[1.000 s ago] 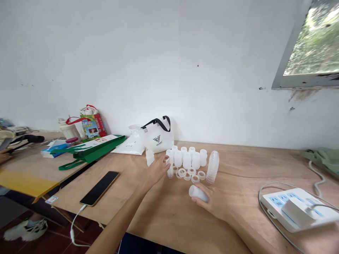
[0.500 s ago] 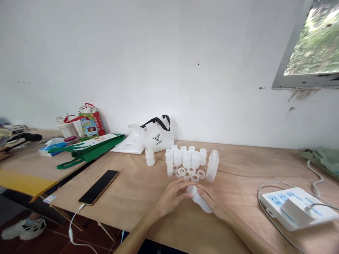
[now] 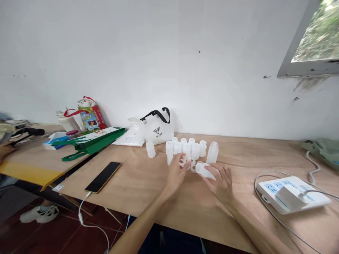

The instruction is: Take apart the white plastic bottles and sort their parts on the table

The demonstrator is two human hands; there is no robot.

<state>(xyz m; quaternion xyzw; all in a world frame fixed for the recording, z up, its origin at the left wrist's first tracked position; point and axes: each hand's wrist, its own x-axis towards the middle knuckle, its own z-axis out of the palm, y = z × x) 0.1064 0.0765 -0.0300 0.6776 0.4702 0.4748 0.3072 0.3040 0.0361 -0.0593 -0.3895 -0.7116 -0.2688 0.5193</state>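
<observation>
My right hand is closed around a small white plastic bottle, tilted with its open mouth toward the left. My left hand reaches over the loose translucent rings, thumb and index finger apart; its fingers hide part of them. Behind the rings stand several white bottles in a close group. A stack of clear domed caps stands just beyond my right hand. A stack of ribbed rings is partly hidden behind my left hand.
One white bottle stands apart at the left, before a white bag with black handles. A phone on a cable lies left. A power strip with cords is at right. Another person's hand shows at the far left.
My hands have parted. The bottle has moved forward and is now in my right hand alone, its mouth turned left. My left hand has moved forward to the rings.
</observation>
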